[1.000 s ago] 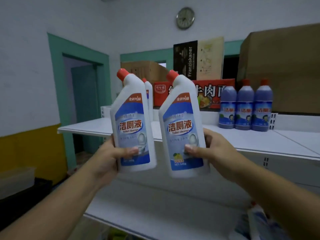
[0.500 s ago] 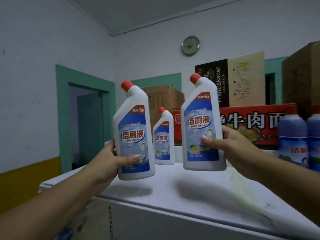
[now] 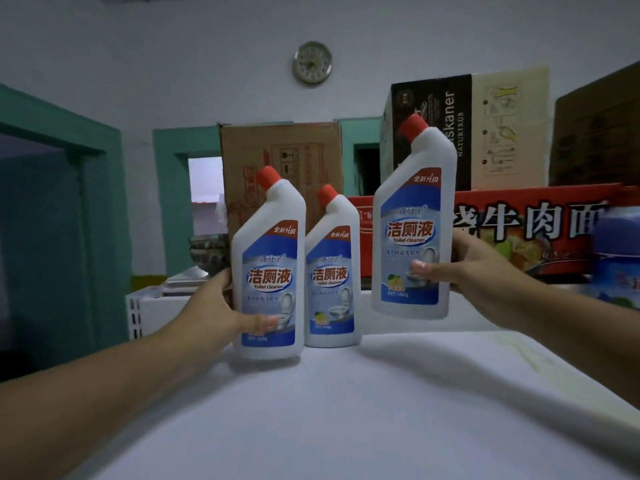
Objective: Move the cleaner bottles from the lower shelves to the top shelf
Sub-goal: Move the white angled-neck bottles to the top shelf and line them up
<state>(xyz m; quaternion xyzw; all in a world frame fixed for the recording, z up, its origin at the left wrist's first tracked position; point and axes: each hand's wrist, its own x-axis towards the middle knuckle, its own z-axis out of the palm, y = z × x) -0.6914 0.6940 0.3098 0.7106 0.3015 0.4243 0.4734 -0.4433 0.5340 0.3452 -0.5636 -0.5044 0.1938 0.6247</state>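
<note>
Two hands gripping bottles [image 3: 268,271], purple bottle [image 3: 620,258] — cropped, blurred

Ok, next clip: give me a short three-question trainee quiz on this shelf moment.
1. True or false: the left hand grips a toilet cleaner bottle low at the top shelf.
2. How many white toilet cleaner bottles show? A two, B three, C five.
3. Fill in: the right hand holds its bottle ____ the shelf surface.

Key: 1 true. 2 B: one in each hand, plus a free-standing bottle between them. 3 above; a clear gap shows under its base.
</note>
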